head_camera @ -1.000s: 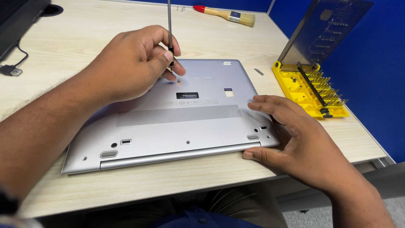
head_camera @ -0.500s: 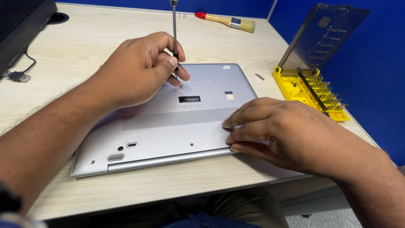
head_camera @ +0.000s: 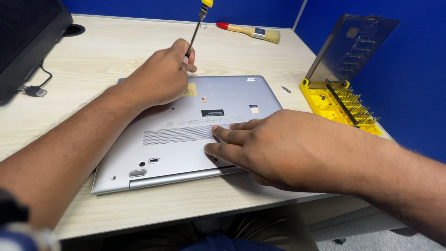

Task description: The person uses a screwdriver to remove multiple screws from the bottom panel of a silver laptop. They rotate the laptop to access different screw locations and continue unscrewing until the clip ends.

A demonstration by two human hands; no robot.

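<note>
Screwdriver (head_camera: pixel 197 25) pinched in the left hand (head_camera: pixel 160 76), shaft slanting from a yellow handle at 1 o'clock down onto the upturned silver laptop (head_camera: pixel 186 135). The right hand (head_camera: pixel 278 146) presses flat, fingers spread, at the laptop's 5 o'clock corner. At 3 o'clock, an open yellow case (head_camera: pixel 341 100) holds bits.

A silver laptop (head_camera: pixel 186 139) lay closed and upside down on the pale wooden desk (head_camera: pixel 116 51), its bottom panel facing up and its long edges running slantwise to the desk's front edge. The panel showed a perforated vent strip across the middle, small stickers, rubber feet and a few screw holes. A thin screwdriver (head_camera: pixel 197 28) with a yellow-capped handle and dark metal shaft stood tilted above the laptop's far edge, its tip hidden low behind the fingers gripping it.
</note>
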